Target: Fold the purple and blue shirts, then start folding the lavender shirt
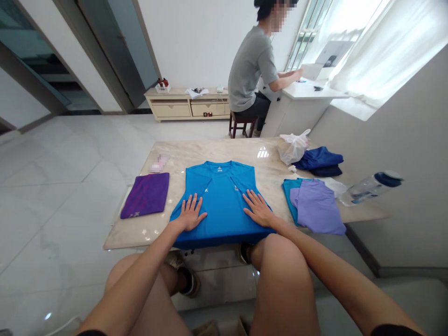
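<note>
A bright blue T-shirt [220, 205] lies spread on the marble-topped table [227, 148], its collar pointing away from me and its lower end hanging over the near edge. Its sleeves are laid inward over the front. My left hand [190, 213] rests flat on the shirt's left side, fingers spread. On the opposite side, my right hand [258, 209] presses flat with its fingers apart. Neither hand grasps the cloth.
Left of the shirt is a folded purple garment [146, 195]. At the right lie a lavender garment [317, 205], dark blue clothing [320, 158], a white plastic bag [293, 147] and a clear bottle [367, 189]. Beyond, a person [250, 70] sits at a white desk [297, 107].
</note>
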Demonstrator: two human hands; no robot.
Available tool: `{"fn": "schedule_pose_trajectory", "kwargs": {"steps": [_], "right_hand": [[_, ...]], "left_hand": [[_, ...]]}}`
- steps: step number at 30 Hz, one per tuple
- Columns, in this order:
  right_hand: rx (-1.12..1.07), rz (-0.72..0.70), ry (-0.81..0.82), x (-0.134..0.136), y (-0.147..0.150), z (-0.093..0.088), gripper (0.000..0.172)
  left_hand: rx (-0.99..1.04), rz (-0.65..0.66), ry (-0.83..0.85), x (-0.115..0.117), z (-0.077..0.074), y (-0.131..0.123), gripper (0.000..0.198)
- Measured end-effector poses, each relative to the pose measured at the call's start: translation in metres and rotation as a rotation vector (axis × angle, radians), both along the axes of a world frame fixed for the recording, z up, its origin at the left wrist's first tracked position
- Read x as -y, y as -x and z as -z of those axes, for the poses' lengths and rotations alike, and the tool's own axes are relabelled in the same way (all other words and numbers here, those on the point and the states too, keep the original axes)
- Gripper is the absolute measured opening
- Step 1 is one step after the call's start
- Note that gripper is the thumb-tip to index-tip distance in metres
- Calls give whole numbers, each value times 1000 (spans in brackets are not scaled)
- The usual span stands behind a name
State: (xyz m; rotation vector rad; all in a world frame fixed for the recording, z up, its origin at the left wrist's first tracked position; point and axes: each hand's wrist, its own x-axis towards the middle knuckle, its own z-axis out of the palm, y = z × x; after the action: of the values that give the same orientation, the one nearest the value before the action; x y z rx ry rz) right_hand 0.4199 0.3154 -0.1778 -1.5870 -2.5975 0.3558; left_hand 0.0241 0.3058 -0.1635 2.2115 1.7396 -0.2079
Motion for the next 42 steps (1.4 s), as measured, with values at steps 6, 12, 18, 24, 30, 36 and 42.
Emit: {"fn": "schedule_pose_trajectory", "kwargs": {"steps": [6,12,18,24,30,36,42], "right_hand": [[-61,17,152,47,-9,-11,89],[-245,68,8,34,-30,-36,63],[-227,56,24,-80,-55,-69,32],[13,21,193,-190,-38,-76,58],[133,-20,413,-225,-17,-67,94],[261,-136,486,-209,-7,-75,42],[222,-135,367,-198,0,-93,31]], "left_hand": [[-30,40,21,76,1,-2,89],[38,105,-199,87,-3,12,83],[279,13,-224,-54,-44,52,60],[94,-64,-27,-156,-52,72,110],[144,14,157,-169,-52,65,96],[164,117,293,-161,-68,49,51],[248,112,296,-169,-72,48,46]]}}
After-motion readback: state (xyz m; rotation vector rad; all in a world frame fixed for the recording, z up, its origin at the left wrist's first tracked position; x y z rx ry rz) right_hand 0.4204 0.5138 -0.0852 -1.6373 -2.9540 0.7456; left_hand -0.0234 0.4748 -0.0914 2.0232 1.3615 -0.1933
